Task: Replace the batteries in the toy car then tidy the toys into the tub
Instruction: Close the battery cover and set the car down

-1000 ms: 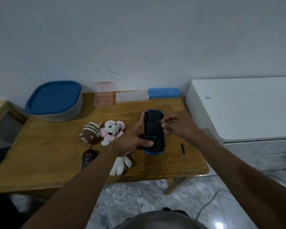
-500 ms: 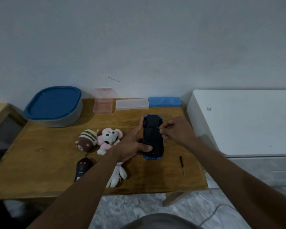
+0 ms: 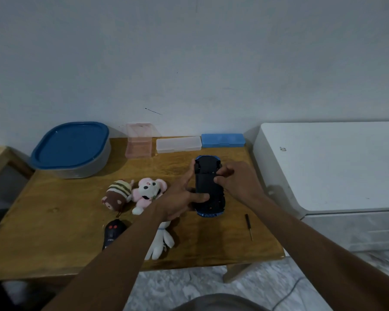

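A blue toy car (image 3: 208,185) lies upside down on the wooden table (image 3: 54,221), its black underside facing up. My left hand (image 3: 180,198) grips its left side, thumb across the underside. My right hand (image 3: 236,182) pinches at the car's underside near the far end with its fingertips. A small black screwdriver (image 3: 248,226) lies on the table to the right of the car. The grey tub with a blue lid (image 3: 71,150) stands at the back left.
A striped brown plush (image 3: 117,194), a pink and white plush (image 3: 149,191), a white plush (image 3: 161,243) and a black remote (image 3: 112,232) lie left of the car. Pink (image 3: 139,142), clear (image 3: 179,144) and blue (image 3: 222,140) boxes line the wall. A white cabinet (image 3: 335,164) stands at the right.
My head has tipped so the table sits lower in view. Both hands stay on the upturned car; my right fingers have shifted slightly on its underside.
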Demonstrator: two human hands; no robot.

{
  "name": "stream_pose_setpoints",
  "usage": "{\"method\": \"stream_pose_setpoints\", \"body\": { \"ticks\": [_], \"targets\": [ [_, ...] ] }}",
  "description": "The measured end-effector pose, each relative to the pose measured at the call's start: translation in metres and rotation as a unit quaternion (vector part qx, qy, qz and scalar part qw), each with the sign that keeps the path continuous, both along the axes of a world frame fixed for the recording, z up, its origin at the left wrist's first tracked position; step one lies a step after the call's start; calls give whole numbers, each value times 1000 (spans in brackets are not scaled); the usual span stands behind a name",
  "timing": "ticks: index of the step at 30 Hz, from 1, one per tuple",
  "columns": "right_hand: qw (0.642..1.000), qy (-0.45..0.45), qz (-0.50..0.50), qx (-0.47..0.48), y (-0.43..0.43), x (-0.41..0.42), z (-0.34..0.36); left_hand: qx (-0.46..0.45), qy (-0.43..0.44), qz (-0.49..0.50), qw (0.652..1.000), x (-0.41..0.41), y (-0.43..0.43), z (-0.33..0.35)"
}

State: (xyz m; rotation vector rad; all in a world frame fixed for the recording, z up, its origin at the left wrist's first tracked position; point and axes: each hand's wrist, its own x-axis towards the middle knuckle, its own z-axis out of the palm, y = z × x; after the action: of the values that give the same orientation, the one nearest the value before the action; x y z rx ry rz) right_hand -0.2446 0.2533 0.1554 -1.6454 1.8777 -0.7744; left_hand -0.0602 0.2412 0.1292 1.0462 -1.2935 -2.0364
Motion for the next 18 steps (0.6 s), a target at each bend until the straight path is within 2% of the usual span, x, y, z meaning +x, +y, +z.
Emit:
{"method": "stream_pose_setpoints", "body": {
  "ticks": [4, 18],
  "targets": [
    [1000, 3, -14, -6, 5, 2, -1, 23, 23, 29, 999, -4, 2, 1],
    [999, -4, -37, -4, 16, 5, -6, 5, -8, 14, 1000, 0, 10, 2]
  ]
}}
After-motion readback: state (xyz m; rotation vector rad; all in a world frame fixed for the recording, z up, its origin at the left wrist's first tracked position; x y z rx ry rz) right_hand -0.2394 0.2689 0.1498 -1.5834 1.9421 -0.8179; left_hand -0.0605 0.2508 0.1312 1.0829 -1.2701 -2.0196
